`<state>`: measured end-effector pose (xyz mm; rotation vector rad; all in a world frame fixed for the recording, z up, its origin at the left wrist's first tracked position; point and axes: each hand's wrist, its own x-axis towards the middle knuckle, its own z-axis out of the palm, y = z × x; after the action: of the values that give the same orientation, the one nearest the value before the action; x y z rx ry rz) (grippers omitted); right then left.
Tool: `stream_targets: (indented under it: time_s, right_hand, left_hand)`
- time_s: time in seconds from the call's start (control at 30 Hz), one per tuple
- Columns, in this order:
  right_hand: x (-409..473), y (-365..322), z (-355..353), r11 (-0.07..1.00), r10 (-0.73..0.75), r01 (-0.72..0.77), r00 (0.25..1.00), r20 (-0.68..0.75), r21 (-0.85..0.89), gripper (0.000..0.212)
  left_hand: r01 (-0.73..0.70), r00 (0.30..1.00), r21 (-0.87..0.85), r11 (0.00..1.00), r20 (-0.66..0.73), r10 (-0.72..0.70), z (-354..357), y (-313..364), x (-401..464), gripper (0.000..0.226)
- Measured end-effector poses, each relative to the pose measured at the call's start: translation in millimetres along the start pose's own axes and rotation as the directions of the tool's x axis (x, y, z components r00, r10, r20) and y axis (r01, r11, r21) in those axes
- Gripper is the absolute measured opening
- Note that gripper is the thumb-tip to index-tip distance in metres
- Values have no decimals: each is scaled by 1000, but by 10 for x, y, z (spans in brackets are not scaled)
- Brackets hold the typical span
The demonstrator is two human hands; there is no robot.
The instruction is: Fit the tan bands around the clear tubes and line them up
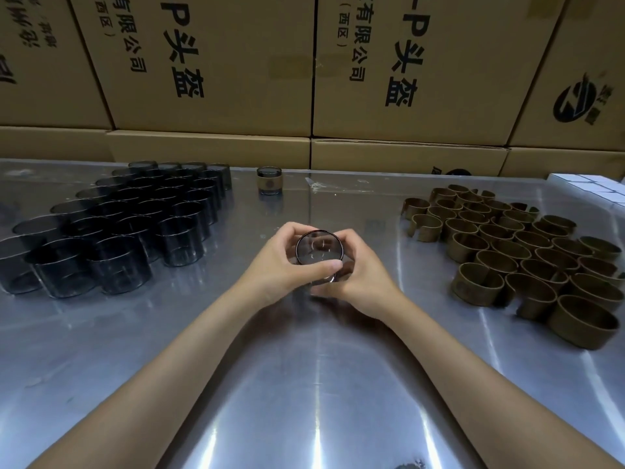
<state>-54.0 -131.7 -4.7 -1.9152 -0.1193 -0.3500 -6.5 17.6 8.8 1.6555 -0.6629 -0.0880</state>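
A clear smoky tube [319, 249] stands on the metal table [203, 350] at the centre, its open top facing me. My left hand [280, 262] wraps its left side, thumb across the near rim. My right hand [363, 269] curls round its right side; whatever band is under the fingers is hidden. Several bare tubes [115, 225] stand in rows at the left. Several tan bands [527, 252] lie grouped at the right. One tube with a tan band fitted [269, 180] stands alone at the far edge.
Stacked cardboard boxes [216, 62] with printed characters form a wall behind the table. White small boxes [588, 187] sit at the far right corner. A scrap of clear tape [316, 184] lies near the banded tube.
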Motion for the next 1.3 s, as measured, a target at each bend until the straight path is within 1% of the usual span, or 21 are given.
stream_targets:
  time_s: [0.07, 0.13, 0.2, 0.27, 0.3, 0.33, 0.37, 0.4, 0.47, 0.57, 0.63, 0.7, 0.77, 0.83, 0.87, 0.93, 1.03, 1.1, 1.17, 1.23, 1.3]
  right_hand:
    - [-9, -3, 12, 996, -21, 21, 1000, 4, -85, 60]
    - [-25, -8, 28, 990, -37, 37, 999, 5, -136, 61]
    - [-39, -31, 38, 982, -62, 61, 998, 2, -176, 61]
    - [-45, -55, 35, 978, -99, 97, 995, -4, -186, 62]
    - [-47, -66, 33, 979, -108, 104, 994, -15, -177, 63]
    - [-47, -77, 37, 984, -99, 92, 994, -38, -155, 63]
    - [-51, -91, 47, 991, -77, 69, 995, -67, -116, 62]
    - [-53, -106, 66, 997, -56, 50, 994, -95, -63, 57]
    - [-62, -140, 128, 999, -40, 42, 991, -128, 14, 46]
    - [-92, -217, 236, 992, -70, 88, 980, -188, 88, 46]
    - [-112, -260, 279, 975, -104, 147, 964, -244, 167, 47]
    - [-126, -279, 288, 964, -158, 213, 940, -302, 159, 49]
    - [-138, -275, 275, 965, -194, 240, 923, -331, 102, 53]
    - [-140, -249, 249, 972, -198, 228, 925, -325, 58, 60]
    - [-139, -232, 238, 977, -187, 209, 932, -311, 38, 65]
    - [-136, -200, 228, 987, -155, 161, 955, -253, 6, 70]
    - [-142, -170, 241, 993, -113, 114, 987, -113, 3, 72]
    - [-148, -162, 251, 993, -112, 113, 992, -62, 13, 67]
    - [-146, -153, 253, 991, -131, 132, 989, -73, 10, 63]
    - [-131, -142, 243, 987, -154, 158, 980, -129, 22, 62]
    - [-106, -118, 216, 983, -165, 177, 968, -187, 53, 61]
  left_hand:
    - [-6, 992, 112, 994, -124, 20, 81, -7, -4, 43]
    - [6, 975, 131, 991, -222, 23, 150, -8, -16, 38]
    - [33, 961, 84, 996, -276, -9, 175, 2, -11, 27]
    - [108, 946, -85, 991, -298, -129, 163, 32, 11, 17]
    - [166, 931, -239, 957, -281, -232, 145, 54, 22, 13]
    - [217, 915, -419, 881, -226, -333, 124, 83, 26, 13]
    - [249, 906, -577, 778, -145, -397, 105, 108, 23, 16]
    - [265, 905, -685, 679, -67, -421, 89, 119, 14, 22]
    - [275, 907, -791, 546, 26, -420, 75, 123, 0, 32]
    - [257, 926, -854, 453, 83, -369, 88, 109, -1, 35]
    - [274, 930, -842, 464, 110, -350, 132, 109, 7, 37]
    - [296, 931, -789, 539, 111, -349, 207, 102, 0, 38]
    - [273, 937, -708, 651, 42, -348, 247, 80, -9, 35]
    - [233, 942, -530, 815, -86, -326, 217, 65, -14, 30]
    - [222, 939, -471, 854, -132, -316, 196, 59, -12, 30]
    - [231, 928, -479, 847, -155, -340, 186, 55, -15, 33]
    - [242, 905, -594, 767, -148, -399, 220, 42, -32, 36]
    - [251, 893, -638, 728, -137, -428, 209, 35, -28, 35]
    - [262, 900, -661, 703, -96, -425, 179, 45, -13, 40]
    - [295, 915, -656, 695, -16, -403, 164, 70, 4, 51]
    - [297, 926, -613, 732, -3, -378, 179, 79, 13, 56]
